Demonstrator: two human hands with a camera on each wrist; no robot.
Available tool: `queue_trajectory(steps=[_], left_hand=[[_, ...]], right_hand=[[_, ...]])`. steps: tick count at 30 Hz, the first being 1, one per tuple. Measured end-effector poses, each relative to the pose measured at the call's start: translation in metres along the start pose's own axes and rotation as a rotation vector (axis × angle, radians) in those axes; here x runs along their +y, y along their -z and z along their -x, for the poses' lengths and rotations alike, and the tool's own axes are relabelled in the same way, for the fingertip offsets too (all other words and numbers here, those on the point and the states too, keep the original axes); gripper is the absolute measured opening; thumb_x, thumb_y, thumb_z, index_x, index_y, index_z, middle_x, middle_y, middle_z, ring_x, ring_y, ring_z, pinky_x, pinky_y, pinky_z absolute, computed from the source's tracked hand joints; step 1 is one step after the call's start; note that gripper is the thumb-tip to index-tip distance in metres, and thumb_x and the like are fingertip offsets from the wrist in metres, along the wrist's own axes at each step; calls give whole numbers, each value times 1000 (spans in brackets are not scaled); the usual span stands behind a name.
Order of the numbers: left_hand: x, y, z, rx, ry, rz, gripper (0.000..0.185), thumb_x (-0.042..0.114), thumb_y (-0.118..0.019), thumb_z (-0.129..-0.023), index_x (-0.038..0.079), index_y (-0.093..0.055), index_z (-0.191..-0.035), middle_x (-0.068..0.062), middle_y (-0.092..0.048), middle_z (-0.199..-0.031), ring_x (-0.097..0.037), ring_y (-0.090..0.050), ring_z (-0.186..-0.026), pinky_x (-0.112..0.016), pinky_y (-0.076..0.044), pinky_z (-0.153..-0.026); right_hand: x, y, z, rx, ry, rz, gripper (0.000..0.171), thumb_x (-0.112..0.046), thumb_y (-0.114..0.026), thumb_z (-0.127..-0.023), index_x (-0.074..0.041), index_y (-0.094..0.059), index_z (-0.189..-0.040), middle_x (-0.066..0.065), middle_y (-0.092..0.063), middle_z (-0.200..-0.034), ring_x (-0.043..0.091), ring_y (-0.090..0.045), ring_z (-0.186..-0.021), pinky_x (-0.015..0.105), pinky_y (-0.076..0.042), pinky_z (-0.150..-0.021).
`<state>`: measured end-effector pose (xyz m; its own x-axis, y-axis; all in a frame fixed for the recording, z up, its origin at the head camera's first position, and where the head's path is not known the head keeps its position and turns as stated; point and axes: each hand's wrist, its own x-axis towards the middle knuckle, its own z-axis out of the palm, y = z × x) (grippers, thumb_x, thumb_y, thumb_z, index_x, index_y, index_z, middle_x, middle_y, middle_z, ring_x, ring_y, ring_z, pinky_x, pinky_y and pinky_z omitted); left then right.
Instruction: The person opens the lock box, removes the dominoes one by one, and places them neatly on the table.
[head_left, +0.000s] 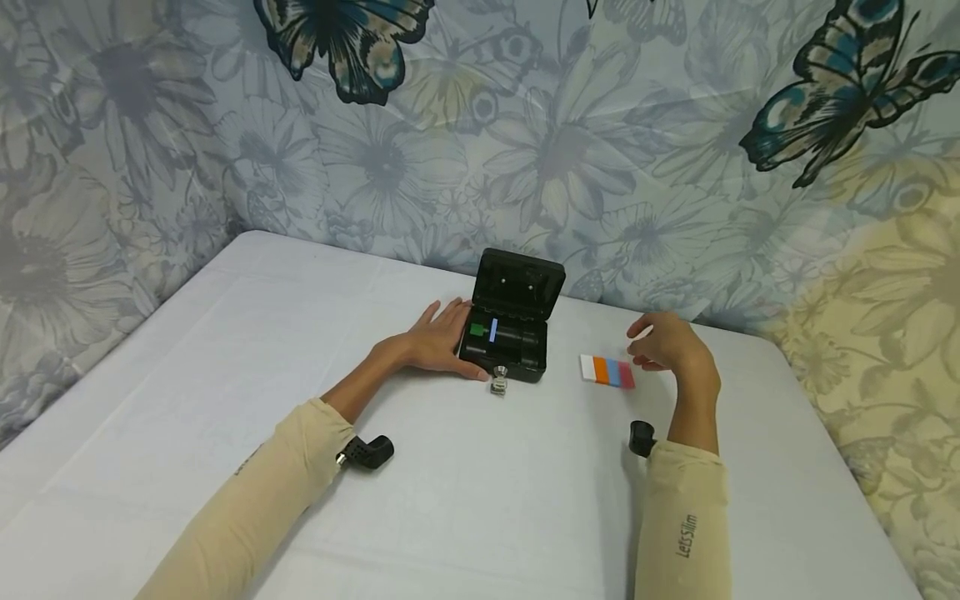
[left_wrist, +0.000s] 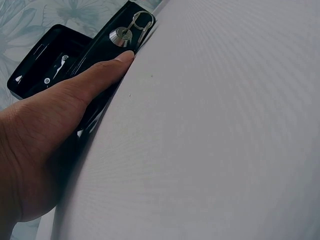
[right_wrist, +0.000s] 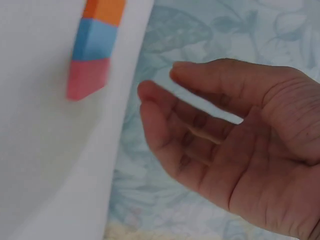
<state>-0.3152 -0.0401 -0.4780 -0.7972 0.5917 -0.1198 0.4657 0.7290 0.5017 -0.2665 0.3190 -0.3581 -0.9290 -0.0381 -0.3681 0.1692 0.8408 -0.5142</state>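
Observation:
A small black lockbox (head_left: 512, 329) stands open on the white table, lid (head_left: 519, 283) raised, with green and blue items (head_left: 483, 330) inside. A key (head_left: 499, 379) hangs from its front lock (left_wrist: 121, 34). My left hand (head_left: 442, 339) rests flat against the box's left side, fingers straight, thumb (left_wrist: 102, 70) along the front edge. To the right of the box lies a row of coloured pieces (head_left: 607, 371), white, orange, blue and pink (right_wrist: 88, 77). My right hand (head_left: 670, 343) hovers just right of them, loosely open (right_wrist: 225, 145), holding nothing.
The white table (head_left: 465, 500) ends at a flowered wall covering with butterflies (head_left: 525, 142) behind and to both sides. Black wrist cameras (head_left: 369, 452) sit on both sleeves.

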Motion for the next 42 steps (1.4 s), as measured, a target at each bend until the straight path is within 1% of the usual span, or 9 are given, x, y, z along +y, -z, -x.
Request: queue_trajectory(steps=[4, 10, 14, 18, 24, 27, 31, 38, 42], left_hand=[[0, 0, 0, -1, 5, -4, 129, 68, -74, -81, 11, 2, -169, -8, -2, -179, -27, 7, -167, -51, 11, -133], [0, -1, 2, 4, 1, 4, 129, 71, -73, -81, 12, 1, -169, -8, -3, -179, -27, 7, -167, -52, 10, -133], [1, -1, 3, 0, 1, 11, 129, 71, -73, -81, 12, 1, -169, -8, -3, -179, -27, 6, -167, -53, 10, -133], [2, 0, 4, 1, -1, 11, 128, 70, -73, -81, 13, -1, -169, -8, -4, -179, -27, 6, -167, -53, 10, -133], [3, 1, 5, 0, -11, 23, 126, 69, -74, -81, 13, -4, -169, -9, -6, -178, -29, 5, -167, -55, 9, -133], [2, 1, 5, -1, -15, 24, 125, 70, -73, -81, 14, -5, -169, -9, -6, -178, -29, 4, -167, -56, 8, -133], [0, 0, 4, -1, -10, 18, 124, 71, -72, -81, 15, -5, -169, -7, -5, -178, -27, 5, -167, -56, 8, -133], [0, -1, 1, -15, -8, 31, 125, 72, -72, -81, 16, -4, -169, -6, -3, -179, -27, 6, -167, -56, 9, -133], [-1, -1, -1, -13, -10, 20, 124, 72, -72, -81, 18, -4, -169, -5, -2, -179, -27, 7, -167, -55, 10, -133]], right_hand=[[-16, -2, 2, 29, 81, 37, 40, -6, -62, -97, 13, -56, -133, 28, -73, -114, 20, -75, -84, 39, -63, -86], [-39, -18, -3, 74, 199, 26, 32, -5, -62, -98, 13, -62, -124, 29, -73, -111, 24, -77, -84, 40, -64, -85], [-54, -32, -6, 88, 255, -16, 27, -7, -62, -101, 11, -65, -120, 27, -74, -111, 30, -79, -90, 43, -62, -92], [-70, -49, -11, 106, 316, -136, 22, -3, -61, -101, 12, -68, -116, 28, -73, -111, 30, -80, -91, 47, -62, -96], [-98, -81, -21, 123, 342, -345, 17, 0, -65, -101, 11, -69, -112, 22, -73, -102, 8, -75, -73, 33, -66, -81], [-110, -95, -24, 148, 360, -401, 15, 2, -65, -99, 13, -70, -109, 24, -74, -98, 6, -73, -68, 26, -65, -73], [-119, -112, -28, 184, 382, -374, 13, 3, -66, -99, 12, -71, -107, 25, -75, -97, 12, -77, -70, 24, -64, -70], [-126, -132, -29, 271, 415, -216, 13, -4, -72, -97, 7, -72, -105, 23, -77, -96, 27, -80, -80, 33, -66, -76], [-128, -136, -26, 309, 412, -105, 15, -6, -75, -95, 6, -72, -105, 21, -77, -97, 29, -78, -85, 37, -65, -78]])
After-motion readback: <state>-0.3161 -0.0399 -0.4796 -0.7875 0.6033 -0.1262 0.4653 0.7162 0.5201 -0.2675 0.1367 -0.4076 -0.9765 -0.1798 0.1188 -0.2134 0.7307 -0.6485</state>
